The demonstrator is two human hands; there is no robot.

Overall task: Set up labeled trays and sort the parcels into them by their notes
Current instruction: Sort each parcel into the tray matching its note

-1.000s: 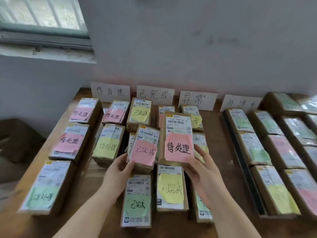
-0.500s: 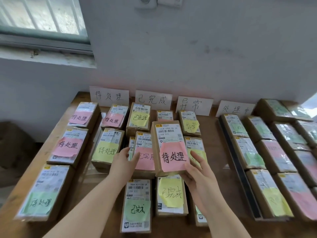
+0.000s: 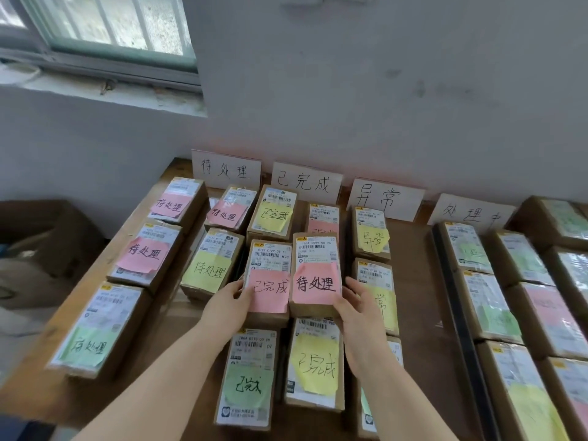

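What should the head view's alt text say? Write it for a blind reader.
A person's right hand holds a parcel with a pink 待处理 note beside a pink 已完成 parcel held by the left hand. Around them, noted parcels fill a wooden table below four handwritten signs.

The parcel with the pink 待处理 note (image 3: 315, 275) lay in the middle of the table (image 3: 413, 281), the right hand (image 3: 361, 316) gripping its lower right corner. Touching its left side was a parcel with a pink 已完成 note (image 3: 269, 275), held at its left edge by the left hand (image 3: 227, 305). Behind it, four white label cards (image 3: 307, 183) leaned on the wall (image 3: 381, 90). Well to its right stood a black-rimmed tray (image 3: 451, 297) of parcels.
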